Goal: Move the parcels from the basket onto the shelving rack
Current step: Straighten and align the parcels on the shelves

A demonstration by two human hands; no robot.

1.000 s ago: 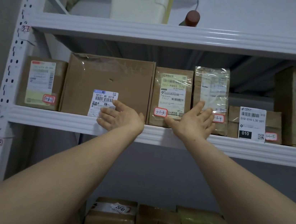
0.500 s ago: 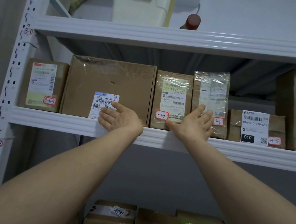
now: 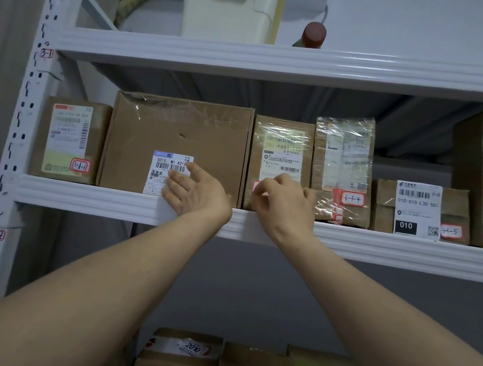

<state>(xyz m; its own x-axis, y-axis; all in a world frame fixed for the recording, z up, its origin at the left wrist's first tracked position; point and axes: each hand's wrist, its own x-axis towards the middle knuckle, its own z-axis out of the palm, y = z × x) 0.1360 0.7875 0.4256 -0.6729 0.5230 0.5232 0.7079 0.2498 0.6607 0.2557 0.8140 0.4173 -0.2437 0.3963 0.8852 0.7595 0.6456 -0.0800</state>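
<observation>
Judging by its taped cardboard and narrow upright stance, the parcel just right of the big box on the shelving rack looks stiff and light, best taken by its side edges. My right hand touches its lower front, fingers curled but grasping nothing; my left hand lies open against the big box. No basket is in sight.

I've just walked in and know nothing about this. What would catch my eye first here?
Two bare arms reach up to the middle shelf of a white rack: the left hand lies open against the large cardboard box, and the right hand curls in front of the narrower parcel beside it. Red-ringed handwritten tags such as 3-1-4 mark the row of brown parcels. A cream plastic container sits on the shelf above.
</observation>
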